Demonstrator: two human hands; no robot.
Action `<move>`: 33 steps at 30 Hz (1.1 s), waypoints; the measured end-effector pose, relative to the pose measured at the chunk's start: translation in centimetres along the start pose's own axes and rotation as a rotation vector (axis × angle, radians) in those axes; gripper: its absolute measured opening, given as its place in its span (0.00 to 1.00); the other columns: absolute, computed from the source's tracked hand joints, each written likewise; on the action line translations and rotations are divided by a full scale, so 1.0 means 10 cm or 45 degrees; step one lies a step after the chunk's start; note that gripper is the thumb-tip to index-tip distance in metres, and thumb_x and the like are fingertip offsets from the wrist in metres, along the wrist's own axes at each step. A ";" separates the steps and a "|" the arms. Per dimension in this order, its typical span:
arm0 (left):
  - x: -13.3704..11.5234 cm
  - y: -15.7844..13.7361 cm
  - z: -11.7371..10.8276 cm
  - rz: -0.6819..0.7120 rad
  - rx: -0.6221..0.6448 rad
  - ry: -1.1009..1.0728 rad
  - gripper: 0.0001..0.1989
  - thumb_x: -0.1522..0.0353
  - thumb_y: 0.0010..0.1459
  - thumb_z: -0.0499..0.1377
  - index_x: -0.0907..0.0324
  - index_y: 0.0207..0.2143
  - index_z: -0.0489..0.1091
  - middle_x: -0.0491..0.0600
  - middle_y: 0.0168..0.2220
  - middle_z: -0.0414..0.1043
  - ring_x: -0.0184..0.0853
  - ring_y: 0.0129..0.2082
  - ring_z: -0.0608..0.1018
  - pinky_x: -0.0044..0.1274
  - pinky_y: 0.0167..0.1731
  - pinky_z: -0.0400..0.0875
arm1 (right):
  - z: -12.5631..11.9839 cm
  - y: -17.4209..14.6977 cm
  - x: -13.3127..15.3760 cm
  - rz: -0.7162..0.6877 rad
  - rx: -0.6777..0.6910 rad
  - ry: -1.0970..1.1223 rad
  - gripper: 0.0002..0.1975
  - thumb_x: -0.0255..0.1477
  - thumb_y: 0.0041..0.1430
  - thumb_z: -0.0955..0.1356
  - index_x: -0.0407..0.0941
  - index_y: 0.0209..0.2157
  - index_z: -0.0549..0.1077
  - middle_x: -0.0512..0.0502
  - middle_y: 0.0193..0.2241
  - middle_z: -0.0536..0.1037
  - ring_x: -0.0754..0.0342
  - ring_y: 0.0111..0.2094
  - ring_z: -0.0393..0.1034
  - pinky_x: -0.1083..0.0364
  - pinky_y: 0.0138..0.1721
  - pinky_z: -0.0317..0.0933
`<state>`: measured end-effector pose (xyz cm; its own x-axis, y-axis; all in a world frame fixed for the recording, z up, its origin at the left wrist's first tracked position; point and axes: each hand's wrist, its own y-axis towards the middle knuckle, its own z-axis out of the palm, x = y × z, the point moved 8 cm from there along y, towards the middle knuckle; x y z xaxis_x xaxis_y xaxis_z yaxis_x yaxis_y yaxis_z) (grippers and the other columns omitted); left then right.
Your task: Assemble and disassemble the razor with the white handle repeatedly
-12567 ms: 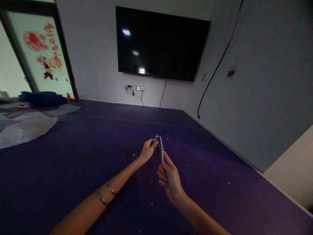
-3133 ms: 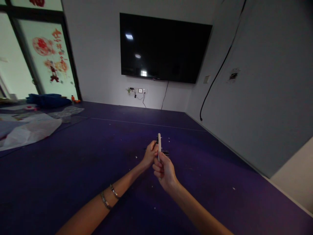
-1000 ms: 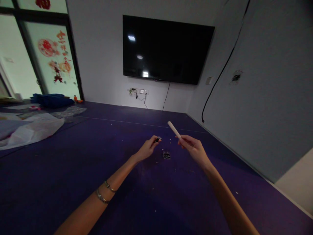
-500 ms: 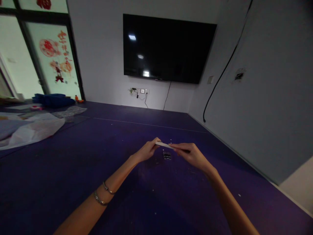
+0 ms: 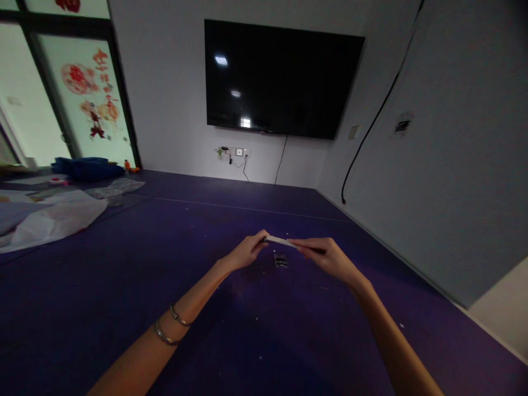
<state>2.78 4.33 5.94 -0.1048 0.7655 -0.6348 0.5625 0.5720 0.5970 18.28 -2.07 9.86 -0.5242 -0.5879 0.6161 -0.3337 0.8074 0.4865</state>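
A thin, pale, flat piece [image 5: 280,241], seen almost edge-on, is held above the purple surface; its exact kind does not show. My left hand [image 5: 246,251] is closed on its left end, thumb and fingers pinching it. At the other end, the closed fingers of my right hand [image 5: 330,257] press on the piece. Something dark and narrow shows beneath the right fingers; whether it is an object or shadow is unclear. Just below the piece, a small dark rectangle [image 5: 281,261] with light markings lies on the surface, touched by neither hand.
The wide purple surface [image 5: 173,286] carries scattered white specks. At left lie a white plastic sheet [image 5: 61,220], clear plastic wrap [image 5: 115,188] and a folded blue cloth [image 5: 86,168]. A television [image 5: 284,80] hangs on the wall, and a black cable [image 5: 367,137] dangles at right.
Both hands keep hold of the pale piece. My right hand has shifted slightly to the right and up, and the piece is tilted a little differently. The view has moved slightly.
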 end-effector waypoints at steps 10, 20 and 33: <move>0.03 0.00 0.01 0.006 0.039 0.010 0.08 0.68 0.60 0.50 0.59 0.37 0.67 0.50 0.35 0.72 0.32 0.34 0.72 0.23 0.37 0.64 | 0.01 -0.01 -0.11 0.018 0.101 -0.095 0.14 0.32 0.58 0.64 0.50 0.45 0.75 0.48 0.31 0.79 0.56 0.26 0.69 0.56 0.30 0.63; 0.16 0.00 0.06 -0.147 0.105 -0.194 0.08 0.65 0.60 0.51 0.61 0.36 0.63 0.51 0.36 0.70 0.31 0.34 0.73 0.24 0.36 0.66 | 0.00 -0.04 -0.14 0.080 0.195 -0.099 0.16 0.34 0.58 0.63 0.48 0.46 0.74 0.49 0.26 0.77 0.57 0.25 0.66 0.58 0.28 0.61; 0.68 -0.36 0.45 -1.074 0.461 -0.923 0.14 0.68 0.51 0.59 0.62 0.35 0.55 0.58 0.27 0.76 0.44 0.28 0.79 0.34 0.27 0.72 | 0.22 0.04 -0.59 0.163 -0.062 -0.192 0.19 0.36 0.59 0.61 0.46 0.49 0.72 0.46 0.33 0.79 0.55 0.29 0.71 0.57 0.32 0.63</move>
<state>3.70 6.11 -2.72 -0.1297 -0.2309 -0.9643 0.7511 0.6120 -0.2476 19.51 1.79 5.08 -0.6723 -0.4635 0.5772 -0.2202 0.8696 0.4418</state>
